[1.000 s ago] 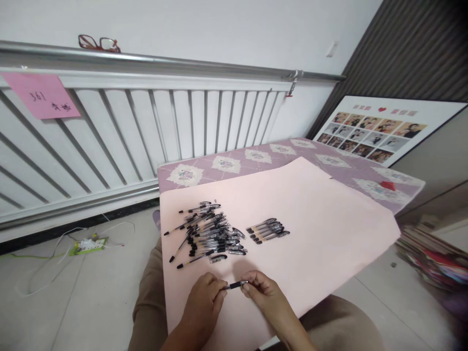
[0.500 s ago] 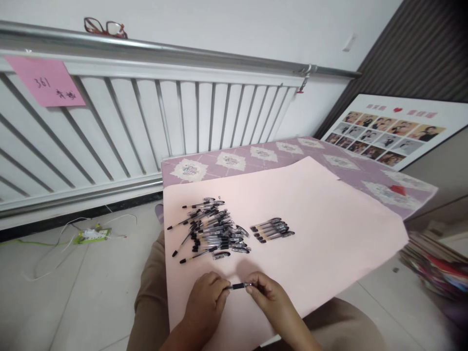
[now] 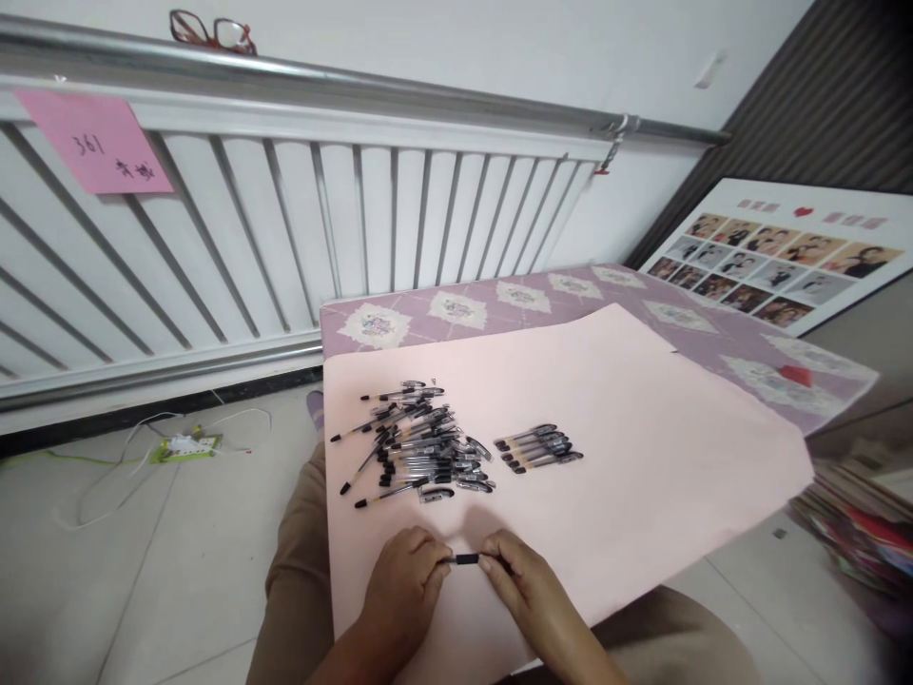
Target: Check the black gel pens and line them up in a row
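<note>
A black pen [image 3: 466, 559] is pinched at both ends between my left hand [image 3: 403, 585] and my right hand [image 3: 524, 585], low over the near edge of a pink paper sheet [image 3: 642, 447]. Only its short middle part shows between the fingers. A loose pile of several black pens [image 3: 417, 445] lies on the sheet just beyond my hands. To the pile's right, a small neat row of several capped pens [image 3: 540, 449] lies side by side.
The pink sheet covers a table with a purple patterned cloth [image 3: 514, 300]. A white radiator [image 3: 285, 238] with a pink note [image 3: 96, 143] stands behind, glasses [image 3: 212, 31] on its rail. A photo board [image 3: 777, 257] leans at right. A power strip [image 3: 184, 445] lies on the floor.
My two hands have drawn closer together along the pen, so less of it shows between them. The view has shifted slightly; the piles have not moved.
</note>
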`<control>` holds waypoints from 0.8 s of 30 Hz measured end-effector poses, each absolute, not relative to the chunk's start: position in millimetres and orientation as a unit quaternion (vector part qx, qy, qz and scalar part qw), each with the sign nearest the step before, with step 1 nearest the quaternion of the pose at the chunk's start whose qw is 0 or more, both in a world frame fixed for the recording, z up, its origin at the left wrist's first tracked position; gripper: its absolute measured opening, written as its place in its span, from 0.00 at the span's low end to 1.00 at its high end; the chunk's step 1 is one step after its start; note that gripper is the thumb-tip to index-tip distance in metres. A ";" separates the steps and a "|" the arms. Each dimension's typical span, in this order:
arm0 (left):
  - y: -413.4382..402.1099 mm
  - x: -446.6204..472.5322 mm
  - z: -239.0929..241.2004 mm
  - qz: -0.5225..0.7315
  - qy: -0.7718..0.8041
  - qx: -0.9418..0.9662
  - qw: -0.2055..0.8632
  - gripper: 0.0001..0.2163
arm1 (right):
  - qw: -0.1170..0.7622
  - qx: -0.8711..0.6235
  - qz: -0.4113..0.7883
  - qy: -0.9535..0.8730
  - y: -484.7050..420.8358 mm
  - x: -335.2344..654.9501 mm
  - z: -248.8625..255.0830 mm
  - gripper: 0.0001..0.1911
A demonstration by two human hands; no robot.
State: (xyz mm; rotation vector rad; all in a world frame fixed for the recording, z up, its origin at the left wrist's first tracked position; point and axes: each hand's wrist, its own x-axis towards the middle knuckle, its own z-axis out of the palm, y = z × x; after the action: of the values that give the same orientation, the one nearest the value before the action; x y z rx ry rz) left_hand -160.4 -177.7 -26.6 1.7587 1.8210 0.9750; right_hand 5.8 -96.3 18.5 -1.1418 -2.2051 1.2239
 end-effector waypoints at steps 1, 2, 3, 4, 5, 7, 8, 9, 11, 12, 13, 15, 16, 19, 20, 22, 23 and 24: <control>-177.7 -160.8 -27.9 0.352 0.653 0.636 0.212 0.09 | 0.184 -0.402 0.427 -0.789 -96.9 5.2 17.4 0.11; -177.7 -161.1 -29.2 0.353 0.651 0.639 0.211 0.09 | 0.181 -0.399 0.420 -0.795 -97.5 4.7 15.7 0.12; -177.6 -161.3 -30.3 0.353 0.648 0.641 0.210 0.09 | 0.178 -0.397 0.412 -0.800 -98.0 4.2 13.4 0.13; -177.6 -161.5 -31.1 0.354 0.646 0.644 0.209 0.09 | 0.174 -0.399 0.404 -0.805 -98.4 3.8 10.9 0.14; -177.6 -161.5 -31.6 0.355 0.644 0.645 0.207 0.09 | 0.171 -0.403 0.395 -0.808 -98.8 3.3 8.4 0.15; -177.6 -161.3 -31.8 0.356 0.645 0.645 0.204 0.09 | 0.164 -0.417 0.384 -0.807 -99.3 2.7 4.5 0.18; -177.6 -161.1 -31.5 0.355 0.647 0.644 0.203 0.09 | 0.159 -0.424 0.385 -0.804 -99.4 2.6 3.5 0.19; -177.6 -160.9 -31.1 0.352 0.650 0.643 0.202 0.09 | 0.154 -0.429 0.391 -0.800 -99.5 2.6 3.1 0.20; -177.6 -160.5 -30.0 0.347 0.655 0.641 0.201 0.09 | 0.148 -0.436 0.414 -0.786 -99.4 3.5 4.2 0.21; -177.6 -160.3 -29.4 0.347 0.656 0.640 0.200 0.09 | 0.153 -0.436 0.428 -0.777 -99.2 4.3 5.1 0.20; -177.6 -160.2 -28.9 0.349 0.656 0.639 0.199 0.09 | 0.166 -0.438 0.441 -0.766 -99.0 5.2 6.0 0.17; -177.7 -160.1 -28.2 0.355 0.653 0.638 0.198 0.09 | 0.202 -0.443 0.461 -0.742 -98.5 7.0 7.2 0.11; -177.7 -160.1 -28.0 0.357 0.653 0.638 0.199 0.09 | 0.214 -0.444 0.469 -0.733 -98.4 7.6 7.5 0.09; -177.7 -160.4 -28.0 0.356 0.654 0.636 0.202 0.09 | 0.212 -0.444 0.475 -0.730 -98.9 7.1 8.6 0.06; -177.7 -160.5 -28.2 0.357 0.655 0.635 0.203 0.09 | 0.203 -0.440 0.471 -0.737 -99.5 6.1 9.3 0.07; -177.7 -160.8 -28.7 0.359 0.653 0.635 0.204 0.09 | 0.190 -0.436 0.455 -0.753 -100.9 3.4 10.4 0.10; -177.7 -160.8 -29.0 0.360 0.653 0.634 0.203 0.09 | 0.185 -0.434 0.444 -0.761 -101.7 1.9 10.5 0.11; -177.8 -160.9 -29.3 0.361 0.653 0.634 0.202 0.08 | 0.181 -0.433 0.434 -0.769 -102.4 0.5 10.0 0.12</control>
State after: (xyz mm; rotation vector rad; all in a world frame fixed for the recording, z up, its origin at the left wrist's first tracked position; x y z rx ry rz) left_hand -160.9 -177.8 -29.3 1.7709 1.8232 1.0079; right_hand 0.5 -102.4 10.0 -1.2234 -2.1730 1.2253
